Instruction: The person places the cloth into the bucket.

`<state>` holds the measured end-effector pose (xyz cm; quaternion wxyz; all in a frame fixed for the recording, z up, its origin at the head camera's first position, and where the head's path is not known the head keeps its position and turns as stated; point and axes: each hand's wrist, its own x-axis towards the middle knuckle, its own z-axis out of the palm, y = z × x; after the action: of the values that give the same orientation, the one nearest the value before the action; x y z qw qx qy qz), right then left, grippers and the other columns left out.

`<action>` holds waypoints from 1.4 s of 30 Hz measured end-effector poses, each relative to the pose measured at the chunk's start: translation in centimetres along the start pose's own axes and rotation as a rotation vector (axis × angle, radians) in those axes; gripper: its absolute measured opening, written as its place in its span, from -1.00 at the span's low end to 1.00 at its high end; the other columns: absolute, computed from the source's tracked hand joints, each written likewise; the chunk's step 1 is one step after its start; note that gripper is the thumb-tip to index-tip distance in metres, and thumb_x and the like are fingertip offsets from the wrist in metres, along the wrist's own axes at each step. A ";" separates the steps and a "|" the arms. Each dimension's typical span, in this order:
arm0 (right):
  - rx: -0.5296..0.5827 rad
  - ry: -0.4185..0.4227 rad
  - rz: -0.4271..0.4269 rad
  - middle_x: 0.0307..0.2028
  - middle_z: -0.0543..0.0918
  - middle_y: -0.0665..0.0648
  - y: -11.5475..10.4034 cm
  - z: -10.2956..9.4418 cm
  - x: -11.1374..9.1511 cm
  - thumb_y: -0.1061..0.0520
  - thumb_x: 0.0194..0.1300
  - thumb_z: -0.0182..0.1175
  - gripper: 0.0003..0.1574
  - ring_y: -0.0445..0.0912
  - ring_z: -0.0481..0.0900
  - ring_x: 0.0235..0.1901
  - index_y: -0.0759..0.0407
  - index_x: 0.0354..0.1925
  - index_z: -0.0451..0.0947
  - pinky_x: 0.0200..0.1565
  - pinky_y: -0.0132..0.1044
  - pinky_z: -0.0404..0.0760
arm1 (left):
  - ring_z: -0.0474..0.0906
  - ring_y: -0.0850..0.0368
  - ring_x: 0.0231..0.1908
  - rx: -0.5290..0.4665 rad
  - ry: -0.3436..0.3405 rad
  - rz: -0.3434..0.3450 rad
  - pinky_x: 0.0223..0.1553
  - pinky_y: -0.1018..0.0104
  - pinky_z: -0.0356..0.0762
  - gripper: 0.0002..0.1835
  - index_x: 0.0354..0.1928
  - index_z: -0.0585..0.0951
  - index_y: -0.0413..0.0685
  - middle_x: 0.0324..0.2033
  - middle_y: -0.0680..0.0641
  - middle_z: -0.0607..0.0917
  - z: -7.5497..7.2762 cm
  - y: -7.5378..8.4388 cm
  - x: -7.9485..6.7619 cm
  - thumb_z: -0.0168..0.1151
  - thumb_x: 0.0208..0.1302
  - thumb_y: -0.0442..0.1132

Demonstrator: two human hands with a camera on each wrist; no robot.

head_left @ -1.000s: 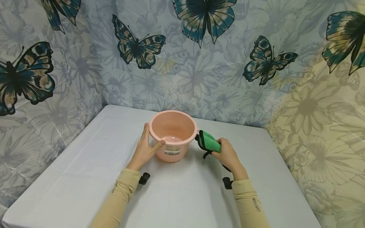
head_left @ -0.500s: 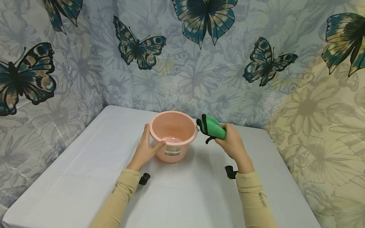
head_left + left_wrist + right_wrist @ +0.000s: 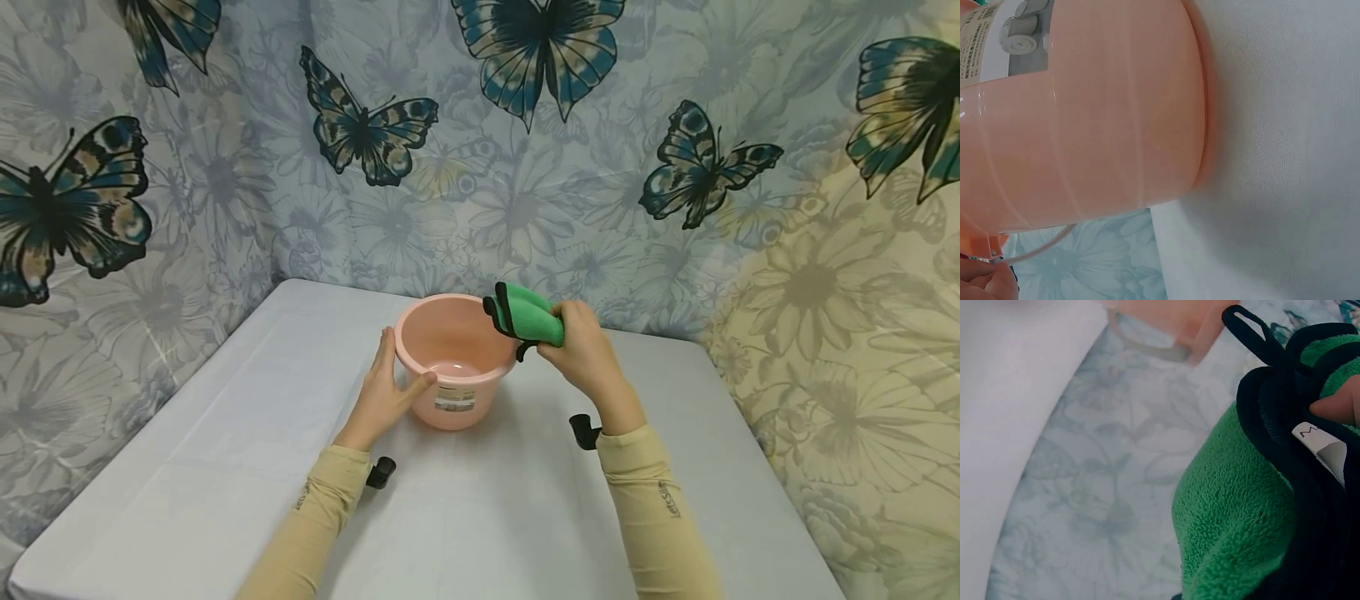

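A pink plastic bucket (image 3: 453, 392) with a paper label stands on the white-covered table. My left hand (image 3: 381, 396) grips its left side, thumb on the front below the rim. The left wrist view catches curled fingers (image 3: 988, 281) by the lug where the handle (image 3: 1044, 247) joins. Raised at the bucket's right rim, my right hand (image 3: 585, 350) holds a folded green terry cloth (image 3: 528, 321) with black edging, whose far end overlaps the bucket's opening. Up close, the cloth (image 3: 1241, 506) shows a black loop (image 3: 1250, 334) and a white tag (image 3: 1322, 447) marked M.
The white tablecloth (image 3: 187, 467) spreads around the bucket on all sides. Directly behind the table rises a wall (image 3: 517, 217) covered with flowers and butterflies. A black wrist-camera mount (image 3: 585, 432) juts inward from the right wrist, another mount (image 3: 381, 472) from the left.
My right hand has lifted the green cloth from low beside the bucket, up and then left to its rim. The left hand and the bucket have stayed in place.
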<state>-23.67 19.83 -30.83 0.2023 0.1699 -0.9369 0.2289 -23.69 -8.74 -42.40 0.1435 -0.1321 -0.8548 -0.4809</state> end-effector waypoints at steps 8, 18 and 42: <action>-0.027 -0.025 -0.048 -0.17 0.40 0.23 -2.1 1.1 1.9 0.20 0.03 0.37 -0.48 0.08 0.36 -0.17 0.29 -0.07 0.37 -0.21 0.02 0.49 | -0.26 -0.03 0.37 0.001 0.001 -0.002 0.31 0.05 -0.12 0.14 0.44 -0.29 -0.05 0.41 -0.14 -0.23 0.0 0.0 0.0 0.18 0.11 0.29; -0.047 -0.031 -0.127 -0.18 0.42 0.20 -4.5 2.5 3.6 0.22 0.00 0.37 -0.52 0.07 0.37 -0.16 0.24 -0.11 0.40 -0.22 0.00 0.49 | -0.27 0.01 0.37 0.003 -0.010 -0.024 0.32 0.06 -0.14 0.12 0.44 -0.30 -0.01 0.41 -0.12 -0.24 0.0 0.1 -0.2 0.18 0.13 0.27; -0.248 -0.295 -0.130 -0.05 0.43 0.17 -6.7 6.9 5.5 0.11 0.11 0.36 -0.50 0.06 0.38 -0.01 0.11 0.03 0.47 -0.14 -0.04 0.55 | -0.28 -0.05 0.38 0.005 -0.026 -0.033 0.30 0.00 -0.09 0.09 0.43 -0.35 0.11 0.41 -0.08 -0.28 -0.1 0.2 -0.1 0.14 0.15 0.28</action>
<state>-27.79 9.55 -31.53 0.0966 0.2355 -0.9645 0.0711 -23.51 -8.71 -42.25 0.1246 -0.1237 -0.8600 -0.4792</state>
